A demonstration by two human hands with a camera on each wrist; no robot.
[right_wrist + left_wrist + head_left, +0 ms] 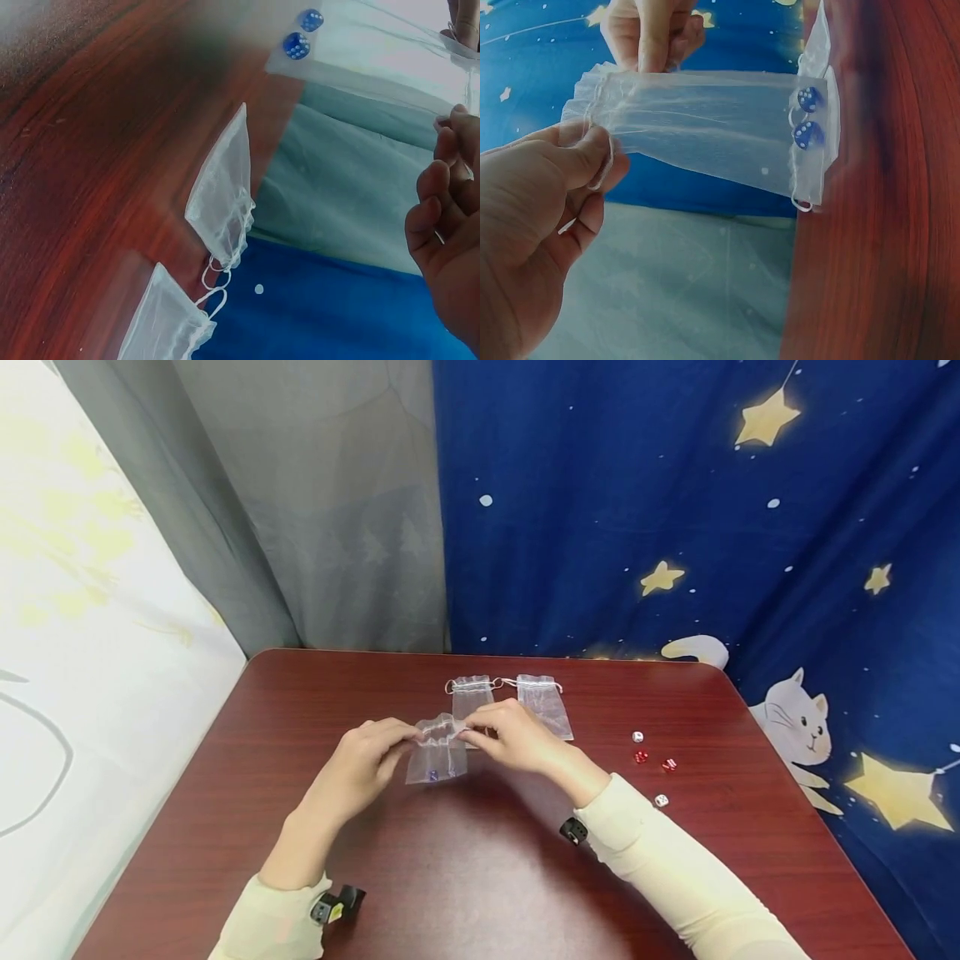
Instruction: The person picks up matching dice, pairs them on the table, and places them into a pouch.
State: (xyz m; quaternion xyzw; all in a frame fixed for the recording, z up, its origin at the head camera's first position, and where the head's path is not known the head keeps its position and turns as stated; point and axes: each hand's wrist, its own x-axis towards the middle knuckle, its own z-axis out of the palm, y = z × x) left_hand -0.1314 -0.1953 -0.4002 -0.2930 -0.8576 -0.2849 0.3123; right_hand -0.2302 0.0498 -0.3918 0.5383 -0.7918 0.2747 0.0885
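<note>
A sheer white drawstring pouch point(705, 112) hangs upright between both hands, with two blue dice point(808, 135) at its bottom. My left hand point(369, 766) pinches one side of the gathered top between thumb and fingers. On the opposite side of the top, my right hand point(513, 737) pinches the edge. The cord loops by the left thumb in the left wrist view. Behind the held pouch, two more sheer pouches, one at the left point(467, 693) and one at the right point(546, 706), lie flat on the table, their drawstrings towards the back.
Right of the right hand lie two red dice point(641, 757) and two white dice point(662, 800) on the dark red wooden table point(450, 877). Grey and blue curtains point(570, 527) hang along the table's back edge. A pale curtain point(90, 610) hangs at the left.
</note>
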